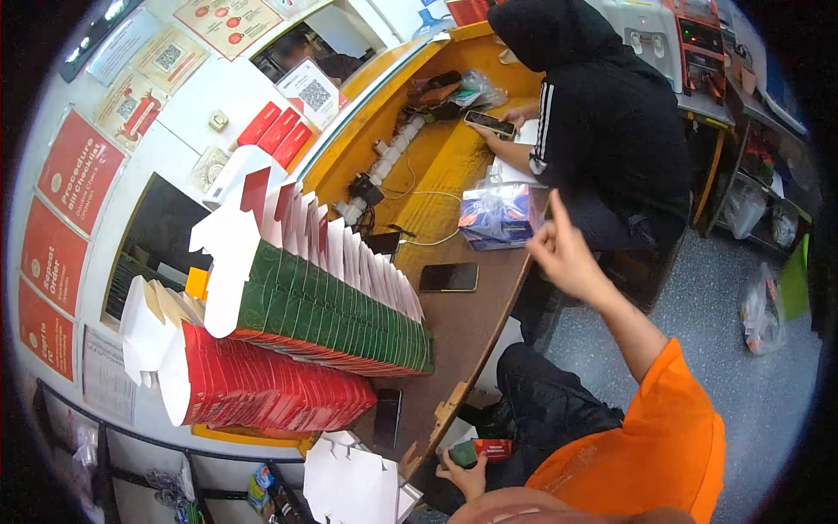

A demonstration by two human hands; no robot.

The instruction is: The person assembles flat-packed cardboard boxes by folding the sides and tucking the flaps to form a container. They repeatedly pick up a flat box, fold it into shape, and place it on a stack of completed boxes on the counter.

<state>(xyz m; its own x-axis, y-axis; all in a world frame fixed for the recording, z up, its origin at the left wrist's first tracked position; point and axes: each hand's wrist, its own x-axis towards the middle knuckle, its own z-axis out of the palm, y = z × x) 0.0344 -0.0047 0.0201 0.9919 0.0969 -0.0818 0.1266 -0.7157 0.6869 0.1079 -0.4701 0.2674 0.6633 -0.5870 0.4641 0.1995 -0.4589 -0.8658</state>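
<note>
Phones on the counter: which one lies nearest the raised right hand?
The dark phone lying flat by the counter's edge, left of the right hand. The second phone lies farther down beside the red cartons; a third is under another person's hand.

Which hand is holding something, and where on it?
Left hand grips a small folded red-and-green carton by its near end, down by the lap. Right hand is raised, fingers loose, holding nothing.

The green carton stack [336, 310] and red carton stack [271, 389] at nine o'clock look like smooth printed card with matt white flaps. The counter [463, 327] is matt brown wood. At twelve o'clock a plastic bag [499, 211] shines. The phone [448, 278] is glossy black glass.
</note>
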